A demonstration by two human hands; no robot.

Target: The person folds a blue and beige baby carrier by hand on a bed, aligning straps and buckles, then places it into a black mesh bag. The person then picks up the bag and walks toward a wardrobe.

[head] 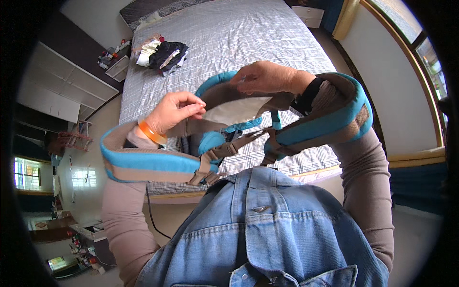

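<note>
A teal and brown padded carrier, which looks like a baby carrier, hangs around my forearms in front of my denim vest (265, 229). Its left padded strap (154, 163) loops around my left wrist, by an orange bangle (152, 132). The right padded strap (322, 125) curves around my right forearm, near a black wristband (307, 95). My left hand (175, 109) has loosely curled fingers, with nothing seen in them. My right hand (267, 77) is bent over the carrier's far part; blurred fingertips hide whether it grips. Brown webbing with buckles (227, 149) crosses between the straps.
A bed (247, 39) with a checked sheet stretches ahead, bearing a heap of clothes (163, 53) at its far left. A nightstand (118, 69) with bottles stands beside it. A dark cable (152, 215) hangs near my left elbow. A window (430, 64) is at right.
</note>
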